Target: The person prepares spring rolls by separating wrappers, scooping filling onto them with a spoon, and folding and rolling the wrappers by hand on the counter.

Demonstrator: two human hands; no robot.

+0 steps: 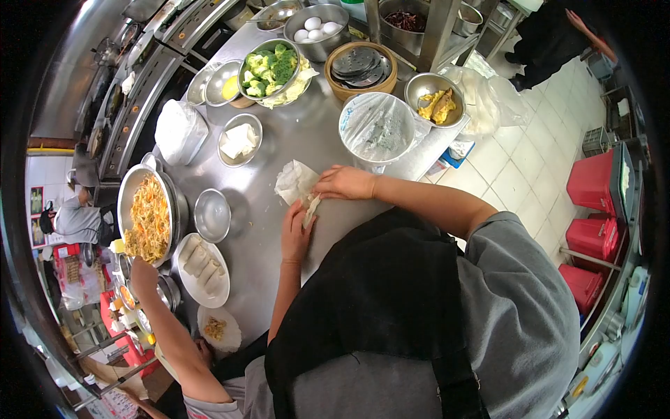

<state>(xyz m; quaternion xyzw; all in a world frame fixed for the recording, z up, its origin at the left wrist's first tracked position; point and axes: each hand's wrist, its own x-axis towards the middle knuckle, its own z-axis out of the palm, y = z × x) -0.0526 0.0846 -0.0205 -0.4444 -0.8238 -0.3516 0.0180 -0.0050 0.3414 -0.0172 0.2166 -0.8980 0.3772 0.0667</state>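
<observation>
My left hand (296, 234) is closed on a thin, pale wrapper sheet (311, 211), its fingers along the sheet's edge. Beside it, my right hand (347, 183) bends its fingers down onto the same sheet, pinching where it meets a stack of white wrappers (296, 180). The stack lies on the steel table (262, 202), partly behind my fingers. To the left, an oval white plate (222, 292) carries several pale rolls (201, 264). An empty-looking metal bowl (212, 215) stands between the plate and the stack.
At left, a co-worker's hand (144, 279) reaches to a bowl of shredded filling (149, 216); a wrapper with filling (218, 329) lies near that person. Further back are broccoli (271, 70), eggs (315, 29), a bamboo steamer (358, 91) and a plastic-covered container (377, 129).
</observation>
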